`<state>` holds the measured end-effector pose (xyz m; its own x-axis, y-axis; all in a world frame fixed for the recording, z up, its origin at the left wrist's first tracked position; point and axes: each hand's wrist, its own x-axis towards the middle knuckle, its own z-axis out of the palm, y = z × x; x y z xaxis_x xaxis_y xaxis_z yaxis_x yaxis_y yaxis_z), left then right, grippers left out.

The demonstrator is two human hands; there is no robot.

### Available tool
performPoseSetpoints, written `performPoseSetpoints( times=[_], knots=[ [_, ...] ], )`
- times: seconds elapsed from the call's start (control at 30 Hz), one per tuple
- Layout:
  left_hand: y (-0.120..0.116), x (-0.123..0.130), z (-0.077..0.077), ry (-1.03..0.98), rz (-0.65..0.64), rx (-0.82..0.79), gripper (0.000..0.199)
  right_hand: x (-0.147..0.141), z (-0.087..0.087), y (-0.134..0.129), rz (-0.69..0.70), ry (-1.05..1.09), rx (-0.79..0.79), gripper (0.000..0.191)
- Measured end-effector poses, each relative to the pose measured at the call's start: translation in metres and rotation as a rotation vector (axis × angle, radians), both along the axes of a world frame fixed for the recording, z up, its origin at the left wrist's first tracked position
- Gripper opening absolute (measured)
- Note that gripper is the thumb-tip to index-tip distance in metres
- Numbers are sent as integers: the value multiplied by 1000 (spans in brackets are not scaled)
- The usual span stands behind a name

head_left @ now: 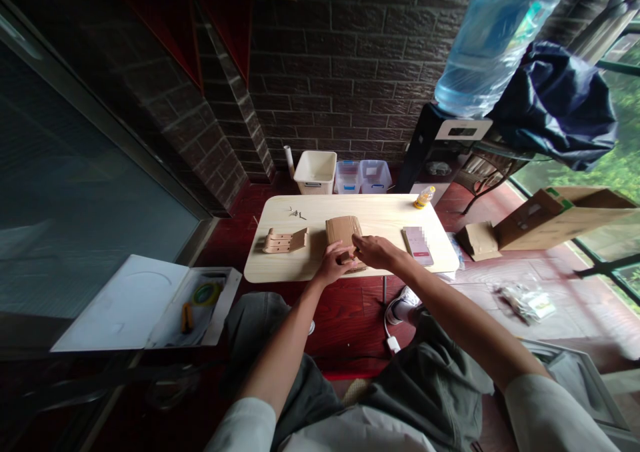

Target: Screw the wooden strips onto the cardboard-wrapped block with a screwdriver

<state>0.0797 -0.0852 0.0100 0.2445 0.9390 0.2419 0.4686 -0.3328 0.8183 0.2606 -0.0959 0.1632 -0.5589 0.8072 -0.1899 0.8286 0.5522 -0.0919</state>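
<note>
Both hands meet over a brown corrugated cardboard piece (343, 227) near the table's front edge. My left hand (334, 264) is closed around a small brown piece (345, 257) that looks like wood, largely covered by the fingers. Right beside it, my right hand (374, 250) has its fingers pressed together in a pinch; what they hold, if anything, is hidden. To the left lie several joined wooden parts (284, 241) with dark holes. Behind those parts are several small screws (297, 214), scattered on the pale table (310, 270).
A booklet or phone (419, 245) lies at the table's right, with a yellow-capped bottle (425, 197) behind it. Bins, one cream (315, 172), stand beyond the far edge. An open white box (195, 309) sits at left, a water dispenser (450, 139) at back right, cardboard boxes (545, 222) at right.
</note>
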Motion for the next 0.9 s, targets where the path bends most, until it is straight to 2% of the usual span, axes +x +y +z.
performPoseSetpoints(
  times=[0.1,0.23,0.3,0.47,0.63,0.8,0.9],
  knots=[
    [1,0,1,17,-22,5,32,0,7,-2,20,-12,-1,29],
    [2,0,0,8,-26,14,33,0,14,-2,33,-19,24,27],
    [2,0,-1,1,-24,24,34,-1,13,-2,45,-21,34,26],
    [2,0,1,22,-48,32,23,-1,2,1,59,-49,13,28],
    [0,0,3,22,-36,39,27,-1,-3,4,33,-40,-14,30],
    [0,1,2,8,-13,38,40,1,-3,6,18,-40,-10,31],
    [0,1,1,20,-29,57,37,2,-2,7,22,-54,-10,32]
  ],
)
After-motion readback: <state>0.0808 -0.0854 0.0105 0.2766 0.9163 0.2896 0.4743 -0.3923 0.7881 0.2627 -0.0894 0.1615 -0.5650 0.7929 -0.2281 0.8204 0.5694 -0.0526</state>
